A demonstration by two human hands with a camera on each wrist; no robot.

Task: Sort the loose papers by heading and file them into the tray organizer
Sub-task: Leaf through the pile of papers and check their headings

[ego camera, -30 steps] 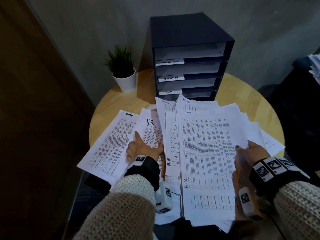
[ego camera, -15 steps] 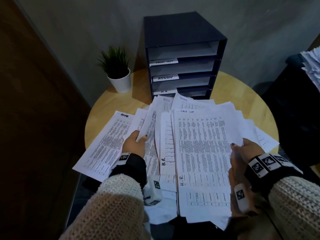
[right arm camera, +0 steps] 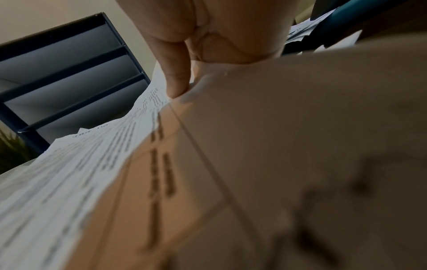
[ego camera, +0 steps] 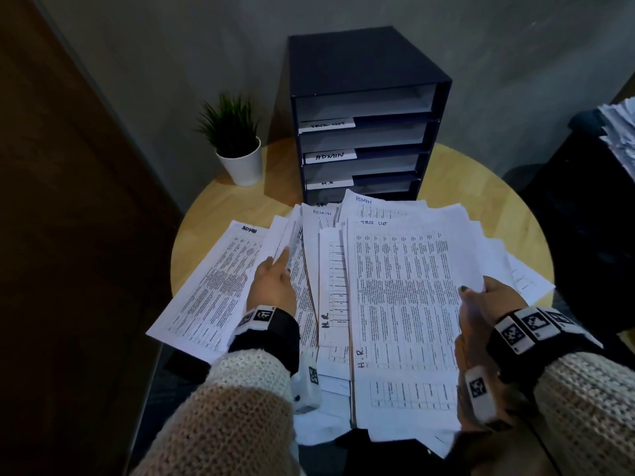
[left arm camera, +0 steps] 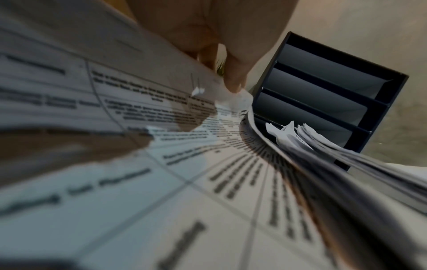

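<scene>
left hand (ego camera: 273, 290) pinched one sheet (ego camera: 287, 235) | right hand (ego camera: 488, 300) clamped stack (ego camera: 405, 304) edge | paper floppy, slippery; grip edges

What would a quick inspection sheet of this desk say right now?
Surface: round wooden table, mostly covered by sheets.
Job's things: loose papers fanned out; tray organizer behind them, labelled slots look unfilled.
Clutter: potted plant left of the organizer.
Grippers: left hand pinches a lifted sheet; right hand grips the papers' right edge.
Cables: nothing seen.
Surroundings: grey wall; another paper pile far right.
</scene>
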